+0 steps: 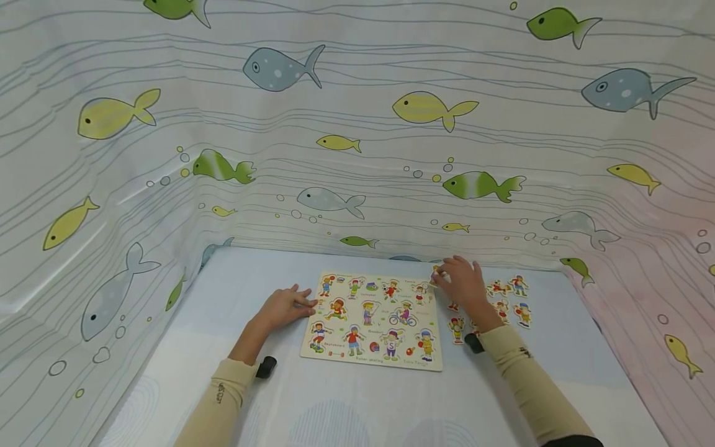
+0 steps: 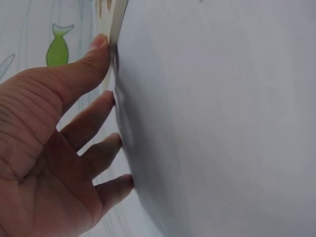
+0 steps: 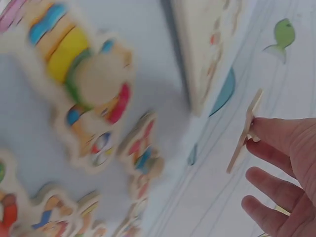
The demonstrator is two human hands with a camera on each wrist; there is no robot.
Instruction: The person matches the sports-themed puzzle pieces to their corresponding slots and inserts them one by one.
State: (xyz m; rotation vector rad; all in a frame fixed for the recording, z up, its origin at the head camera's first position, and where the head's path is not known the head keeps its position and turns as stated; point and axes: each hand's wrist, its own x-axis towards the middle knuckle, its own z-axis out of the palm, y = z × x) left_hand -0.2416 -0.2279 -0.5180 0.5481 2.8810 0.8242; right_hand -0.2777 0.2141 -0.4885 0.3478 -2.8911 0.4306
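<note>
Right now, your left hand lies against the left side of the board, fingers spread and loose, thumb touching its edge rather than gripping it. Your right hand, well apart from the left, pinches a wooden piece between thumb and finger, raised by the board's far right corner. That piece shows nearly edge-on in the right wrist view, so I can't tell which figure it carries. Watch that pinch: with only fingertips on something so thin, the piece could twist or slip if you turned your wrist quickly. Your right forearm also crosses over the loose pieces to the right of the board, so a low sleeve might drag some out of place. And since the left thumb merely braces one side, a sideways push from the right could skew the board.
</note>
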